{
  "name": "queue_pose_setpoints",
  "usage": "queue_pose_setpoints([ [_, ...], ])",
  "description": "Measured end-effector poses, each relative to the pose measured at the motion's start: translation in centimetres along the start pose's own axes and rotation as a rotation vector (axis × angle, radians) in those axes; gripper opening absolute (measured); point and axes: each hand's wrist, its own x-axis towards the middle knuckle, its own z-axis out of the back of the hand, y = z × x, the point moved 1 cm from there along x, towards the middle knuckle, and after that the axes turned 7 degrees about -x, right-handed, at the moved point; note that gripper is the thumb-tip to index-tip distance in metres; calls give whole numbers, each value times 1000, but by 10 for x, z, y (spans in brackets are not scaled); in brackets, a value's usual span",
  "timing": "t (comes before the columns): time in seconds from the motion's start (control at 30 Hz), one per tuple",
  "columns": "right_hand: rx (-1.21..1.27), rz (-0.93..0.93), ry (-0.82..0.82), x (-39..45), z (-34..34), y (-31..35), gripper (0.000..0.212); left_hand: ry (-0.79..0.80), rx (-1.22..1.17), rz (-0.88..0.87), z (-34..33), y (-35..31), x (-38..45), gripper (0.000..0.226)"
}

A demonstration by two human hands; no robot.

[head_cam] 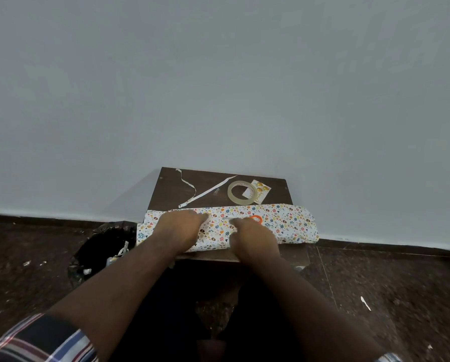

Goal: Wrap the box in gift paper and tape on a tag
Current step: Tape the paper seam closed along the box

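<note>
A small dark brown wooden table [166, 189] stands against a pale grey wall [218, 87]. Across its near half lies a long bundle of white gift paper printed with small coloured eggs and hearts [291, 223], its ends overhanging both sides of the table. The box itself is not visible; it is probably under the paper, but the view does not show it.

The left hand [178, 226] lies palm down on the left part of the paper, fingers stretched flat and pressing it. The right hand [252, 235] rests on the middle of the paper with its fingers bent downward; whether they pinch anything I cannot tell. Just beyond its fingertips an orange ring-shaped handle [256, 218] shows on the paper.

Behind the paper, on bare table, a roll of clear tape [231, 195] lies flat, partly on top of a white card tag with gold ornaments [261, 190]. Two narrow white paper strips [208, 193] lie to its left. A black bin bag with scraps [101, 246] sits on the floor left of the table.
</note>
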Motion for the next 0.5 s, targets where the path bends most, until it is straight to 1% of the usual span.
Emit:
queue_pose_setpoints([
  [0.07,-46,-11,-71,15,3,-16,43,-44,-11,18,1,2,4,57],
  [0.13,-128,17,-48,29,3,-28,43,-86,-48,23,2,2,11,49],
  [0.2,-122,55,3,40,1,-33,40,-127,-148,40,1,1,21,45],
  [0.23,-115,71,13,46,1,-34,37,-148,-244,53,0,1,27,45],
  [0.3,-99,98,28,55,4,-35,33,-188,-513,83,-6,0,38,43],
  [0.4,-57,98,52,66,7,-38,31,-227,-894,150,-10,-5,52,35],
  [0.5,178,-7,-53,81,14,-46,27,-187,-1185,220,-16,-12,62,28],
])
